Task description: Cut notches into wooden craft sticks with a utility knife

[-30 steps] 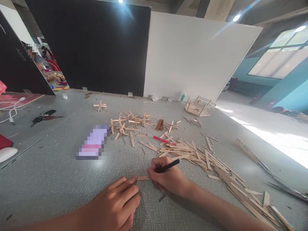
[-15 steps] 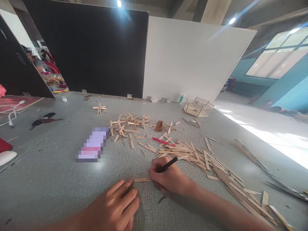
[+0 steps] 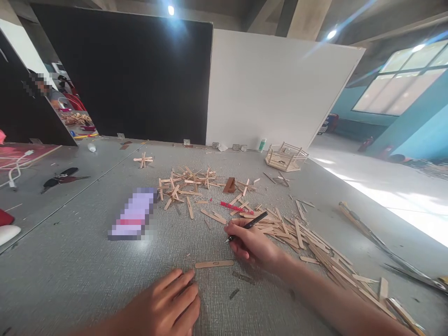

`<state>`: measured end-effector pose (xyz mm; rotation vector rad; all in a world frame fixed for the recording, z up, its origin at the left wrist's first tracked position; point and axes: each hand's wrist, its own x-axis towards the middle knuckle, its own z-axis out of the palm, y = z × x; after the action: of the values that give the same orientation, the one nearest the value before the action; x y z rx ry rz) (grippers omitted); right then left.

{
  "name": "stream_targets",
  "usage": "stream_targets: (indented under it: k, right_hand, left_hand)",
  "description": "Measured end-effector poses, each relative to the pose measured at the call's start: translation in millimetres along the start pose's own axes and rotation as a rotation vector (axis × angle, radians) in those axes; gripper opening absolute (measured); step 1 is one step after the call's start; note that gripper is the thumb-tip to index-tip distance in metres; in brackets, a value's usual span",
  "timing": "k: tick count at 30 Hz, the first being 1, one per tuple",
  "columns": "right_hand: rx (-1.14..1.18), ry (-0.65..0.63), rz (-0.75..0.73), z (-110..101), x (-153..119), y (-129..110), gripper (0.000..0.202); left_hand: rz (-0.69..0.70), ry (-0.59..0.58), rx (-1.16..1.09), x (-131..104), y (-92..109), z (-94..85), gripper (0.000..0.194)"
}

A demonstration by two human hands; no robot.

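Observation:
A single craft stick [image 3: 214, 264] lies flat in front of me with a small dark rectangle drawn near its middle. My right hand [image 3: 250, 242] grips a black pen [image 3: 256, 220] above and to the right of the stick, its tip pointing left, clear of the wood. My left hand [image 3: 175, 298] rests on the table at the stick's left end, fingers slightly bent and apart, holding nothing. Small dark flat pieces [image 3: 243, 278] lie just right of and below the stick.
Loose craft sticks [image 3: 283, 228] spread to the right, and a red pen [image 3: 237, 207] lies beyond. A blurred phone-like object [image 3: 133, 214] is at left. Farther back stands a stick-built frame [image 3: 285, 158]. Metal tweezers or scissors [image 3: 413, 275] lie at far right.
My right hand has lifted off the stick and moved up and right with the pen, uncovering the drawn rectangle and the stick's right end. My left hand has barely moved.

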<state>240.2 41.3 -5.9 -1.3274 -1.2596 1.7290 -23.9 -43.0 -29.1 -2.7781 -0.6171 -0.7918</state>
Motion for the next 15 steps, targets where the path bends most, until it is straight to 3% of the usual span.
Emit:
stream_targets:
  k: [9,15]
  right_hand:
    - [-0.089,-0.045,-0.094,0.3,1.1,4.4,0.035]
    - [-0.160,-0.074,-0.216,3.9,3.3,6.1,0.046]
  left_hand:
    - [-0.066,-0.025,0.041,7.4,-4.0,-4.0,0.034]
    - [0.023,-0.127,0.161,11.0,-14.1,-7.8,0.047]
